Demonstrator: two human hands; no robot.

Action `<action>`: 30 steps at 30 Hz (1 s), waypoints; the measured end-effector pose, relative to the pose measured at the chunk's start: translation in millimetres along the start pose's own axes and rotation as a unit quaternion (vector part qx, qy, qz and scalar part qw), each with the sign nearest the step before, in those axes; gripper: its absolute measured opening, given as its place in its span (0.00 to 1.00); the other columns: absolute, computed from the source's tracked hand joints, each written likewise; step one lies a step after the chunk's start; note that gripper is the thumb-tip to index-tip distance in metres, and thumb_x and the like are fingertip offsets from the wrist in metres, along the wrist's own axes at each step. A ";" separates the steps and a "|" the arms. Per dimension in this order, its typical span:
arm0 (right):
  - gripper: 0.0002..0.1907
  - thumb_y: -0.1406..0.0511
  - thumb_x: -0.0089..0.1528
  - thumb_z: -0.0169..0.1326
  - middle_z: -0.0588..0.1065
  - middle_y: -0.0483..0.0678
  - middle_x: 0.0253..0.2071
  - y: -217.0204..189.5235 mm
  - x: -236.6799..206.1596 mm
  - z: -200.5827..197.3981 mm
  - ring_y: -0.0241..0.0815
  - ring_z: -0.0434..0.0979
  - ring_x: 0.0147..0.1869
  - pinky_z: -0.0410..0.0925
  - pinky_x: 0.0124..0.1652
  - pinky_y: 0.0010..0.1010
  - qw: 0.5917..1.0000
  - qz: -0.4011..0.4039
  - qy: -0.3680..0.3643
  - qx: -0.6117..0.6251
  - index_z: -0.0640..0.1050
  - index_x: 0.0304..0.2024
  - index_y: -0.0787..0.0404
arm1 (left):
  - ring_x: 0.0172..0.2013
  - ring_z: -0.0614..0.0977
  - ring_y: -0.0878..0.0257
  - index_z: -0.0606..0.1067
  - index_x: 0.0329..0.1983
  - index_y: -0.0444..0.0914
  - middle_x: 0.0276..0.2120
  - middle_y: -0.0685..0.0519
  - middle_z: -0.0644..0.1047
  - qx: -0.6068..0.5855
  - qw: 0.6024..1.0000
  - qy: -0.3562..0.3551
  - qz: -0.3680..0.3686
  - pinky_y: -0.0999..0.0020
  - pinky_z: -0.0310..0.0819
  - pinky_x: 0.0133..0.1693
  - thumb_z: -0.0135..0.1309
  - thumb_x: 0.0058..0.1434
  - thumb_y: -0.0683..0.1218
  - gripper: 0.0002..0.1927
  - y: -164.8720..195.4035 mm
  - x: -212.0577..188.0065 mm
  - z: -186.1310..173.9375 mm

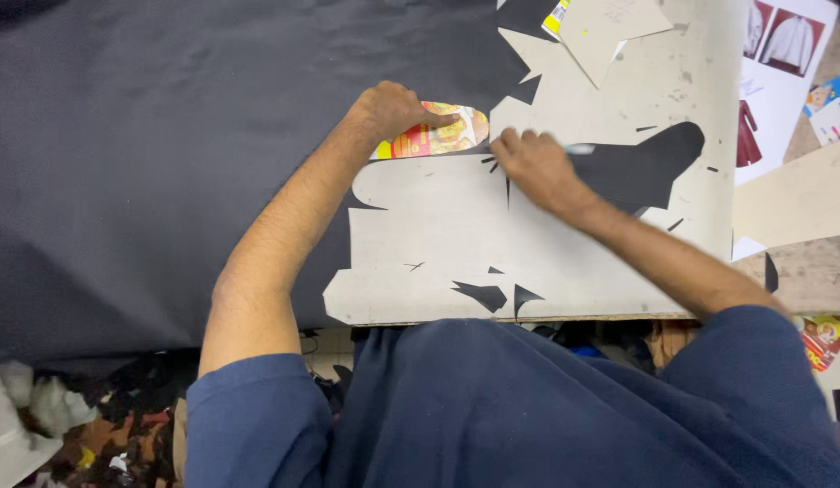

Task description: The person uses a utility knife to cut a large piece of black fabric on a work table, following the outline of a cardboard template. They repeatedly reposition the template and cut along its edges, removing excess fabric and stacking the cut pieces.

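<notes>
A rounded, oblong piece of printed packaging card (435,133), orange, yellow and red, lies at the dark cloth's edge. A yellow-and-white printed card corner (554,18) peeks out at the top. Small blue and green printed cards (828,107) lie far right. An orange-and-red printed wrapper (823,340) sits below the surface's right edge.

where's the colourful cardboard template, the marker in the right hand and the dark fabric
colourful cardboard template (443,136), head view, its printed middle
marker (580,149), head view, the pale tip past the fingers
dark fabric (167,136), head view, the broad bare stretch on the left
</notes>
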State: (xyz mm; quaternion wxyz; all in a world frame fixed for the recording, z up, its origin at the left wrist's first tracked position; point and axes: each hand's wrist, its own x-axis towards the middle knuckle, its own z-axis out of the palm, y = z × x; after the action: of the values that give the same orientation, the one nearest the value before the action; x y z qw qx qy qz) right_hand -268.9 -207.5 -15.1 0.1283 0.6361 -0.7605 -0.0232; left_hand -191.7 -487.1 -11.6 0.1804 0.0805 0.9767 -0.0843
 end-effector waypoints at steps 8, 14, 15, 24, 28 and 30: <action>0.07 0.71 0.60 0.55 0.77 0.55 0.40 -19.9 -15.9 -47.5 0.57 0.82 0.39 0.74 0.35 0.47 0.960 0.203 -0.192 0.031 0.79 0.41 0.60 | 0.40 0.85 0.54 0.51 0.77 0.71 0.44 0.47 0.80 0.062 0.997 0.015 -0.034 0.60 0.84 0.39 0.53 0.65 0.41 0.45 14.6 -7.8 11.5; 0.12 0.71 0.63 0.56 0.76 0.52 0.44 -25.8 86.9 -32.8 0.58 0.80 0.44 0.73 0.42 0.44 0.945 0.168 0.156 0.235 0.79 0.50 0.62 | 0.48 0.81 0.41 0.54 0.74 0.69 0.49 0.34 0.75 0.145 0.940 0.146 -0.273 0.46 0.84 0.46 0.52 0.65 0.39 0.41 76.4 -23.4 45.2; 0.13 0.71 0.62 0.57 0.76 0.51 0.44 -39.3 107.1 -23.4 0.57 0.81 0.43 0.73 0.40 0.43 0.950 0.149 0.141 0.235 0.80 0.50 0.61 | 0.52 0.79 0.35 0.60 0.70 0.64 0.55 0.32 0.73 0.123 0.926 0.163 -0.319 0.49 0.83 0.46 0.51 0.67 0.43 0.32 82.3 -22.4 47.3; 0.09 0.68 0.61 0.62 0.78 0.45 0.39 -72.0 201.1 8.0 0.49 0.80 0.39 0.72 0.35 0.40 0.945 0.055 0.129 0.295 0.81 0.44 0.59 | 0.57 0.75 0.28 0.75 0.61 0.31 0.62 0.26 0.69 0.078 0.914 0.189 -0.349 0.52 0.82 0.50 0.51 0.66 0.48 0.24 80.4 -28.1 53.3; 0.09 0.69 0.59 0.62 0.76 0.47 0.38 -75.3 207.8 7.9 0.50 0.80 0.38 0.72 0.34 0.41 0.963 0.048 0.093 0.248 0.79 0.42 0.59 | 0.60 0.73 0.29 0.75 0.61 0.30 0.64 0.28 0.68 0.106 0.930 0.123 -0.329 0.53 0.80 0.52 0.52 0.64 0.48 0.25 81.7 -27.3 53.2; 0.12 0.68 0.59 0.62 0.74 0.49 0.39 -78.5 208.6 8.6 0.50 0.80 0.38 0.72 0.33 0.41 0.968 0.042 0.079 0.235 0.78 0.44 0.62 | 0.60 0.73 0.29 0.74 0.61 0.31 0.64 0.29 0.68 0.100 0.928 0.120 -0.337 0.53 0.80 0.52 0.53 0.63 0.48 0.26 82.6 -27.0 54.8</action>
State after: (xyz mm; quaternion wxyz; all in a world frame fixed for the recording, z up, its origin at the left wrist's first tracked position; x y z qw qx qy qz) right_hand -228.3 -426.5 -4.5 0.0359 0.6157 -0.7582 0.2116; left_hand -132.7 -420.8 -63.5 0.0142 -0.2265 0.9471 -0.2271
